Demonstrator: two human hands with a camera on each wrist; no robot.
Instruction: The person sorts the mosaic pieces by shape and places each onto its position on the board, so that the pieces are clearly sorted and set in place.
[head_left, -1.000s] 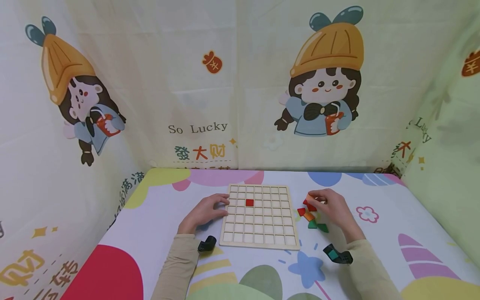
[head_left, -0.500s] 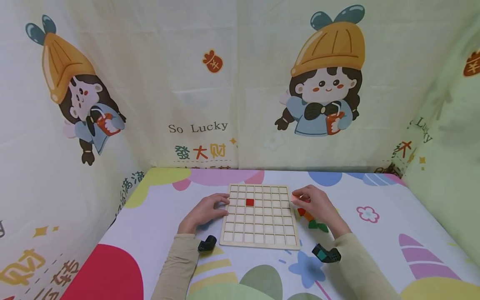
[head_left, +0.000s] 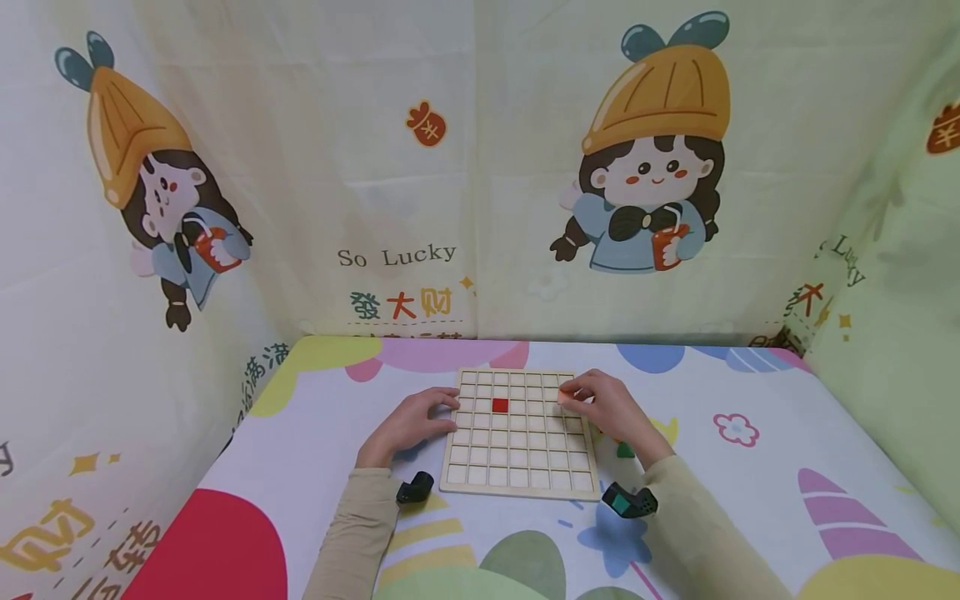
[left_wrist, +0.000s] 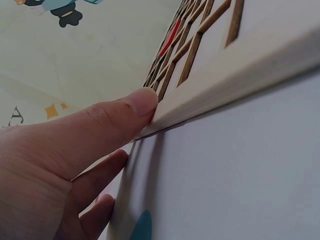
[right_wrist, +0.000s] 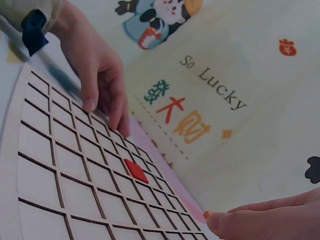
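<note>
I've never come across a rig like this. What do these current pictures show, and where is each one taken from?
There is no machine, just a person's bare hands. The head view looks forward and down from the person's head; the other two look out from each wrist. On the patterned table lies a wooden grid board with one red square in a cell. The left hand touches the board's left edge. The right hand pinches a small orange-red piece at its right side. A green piece lies beyond, partly hidden.
</note>
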